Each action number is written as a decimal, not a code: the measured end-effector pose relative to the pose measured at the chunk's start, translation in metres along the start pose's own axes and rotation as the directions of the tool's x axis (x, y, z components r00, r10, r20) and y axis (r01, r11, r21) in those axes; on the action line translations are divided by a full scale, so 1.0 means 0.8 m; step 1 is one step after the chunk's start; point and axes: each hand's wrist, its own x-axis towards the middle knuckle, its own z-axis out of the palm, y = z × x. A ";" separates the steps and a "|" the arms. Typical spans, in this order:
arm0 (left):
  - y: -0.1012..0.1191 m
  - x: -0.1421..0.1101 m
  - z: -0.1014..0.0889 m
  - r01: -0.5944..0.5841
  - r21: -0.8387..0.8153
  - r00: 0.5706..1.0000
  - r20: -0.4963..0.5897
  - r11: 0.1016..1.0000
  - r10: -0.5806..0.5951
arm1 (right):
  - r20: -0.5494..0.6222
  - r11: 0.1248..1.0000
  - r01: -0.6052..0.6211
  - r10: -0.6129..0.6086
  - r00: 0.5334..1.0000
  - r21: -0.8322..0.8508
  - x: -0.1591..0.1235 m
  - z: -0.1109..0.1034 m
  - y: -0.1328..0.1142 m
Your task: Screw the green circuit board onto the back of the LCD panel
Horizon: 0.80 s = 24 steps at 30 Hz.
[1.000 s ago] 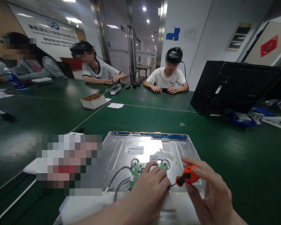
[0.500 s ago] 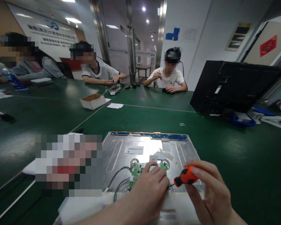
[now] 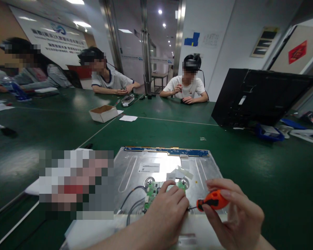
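An orange-and-black screwdriver (image 3: 214, 200) is pinched between the thumb and fingers of my right hand (image 3: 241, 211). Its thin shaft points left and disappears by the fingertips of my left hand (image 3: 169, 208). The left fingers are curled down over a green circuit board (image 3: 151, 189), hiding the screwdriver tip and whatever they grip. Dark cables run from the board's left side. Beneath lies a silvery metal panel (image 3: 127, 166) with a blue circuit strip (image 3: 195, 152) along its far edge. A white sheet (image 3: 104, 229) covers the panel's near part.
A large black panel (image 3: 255, 93) stands tilted at the right, beside a blue tray (image 3: 270, 134). An open cardboard box (image 3: 103, 113) and a paper (image 3: 128, 118) lie farther back on the green table (image 3: 169, 130). Three people sit across it. A pixelated patch hides the left front.
My right hand has shifted slightly right and down, and the screwdriver handle has swung lower, closer to level. More shaft now shows. My left hand stays put.
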 end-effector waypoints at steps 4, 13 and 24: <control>-0.003 0.000 0.002 -0.008 0.006 1.000 0.011 1.000 0.008 | 0.057 0.991 0.044 -0.037 0.998 -0.124 -0.004 -0.005 -0.001; 0.000 0.000 0.002 0.001 0.020 1.000 0.003 1.000 -0.001 | 0.023 0.995 0.071 -0.073 0.997 0.071 0.012 0.001 -0.003; -0.007 0.000 0.006 -0.037 0.023 0.999 0.038 0.999 0.036 | 0.048 0.991 0.006 0.000 0.999 -0.135 -0.009 -0.004 -0.002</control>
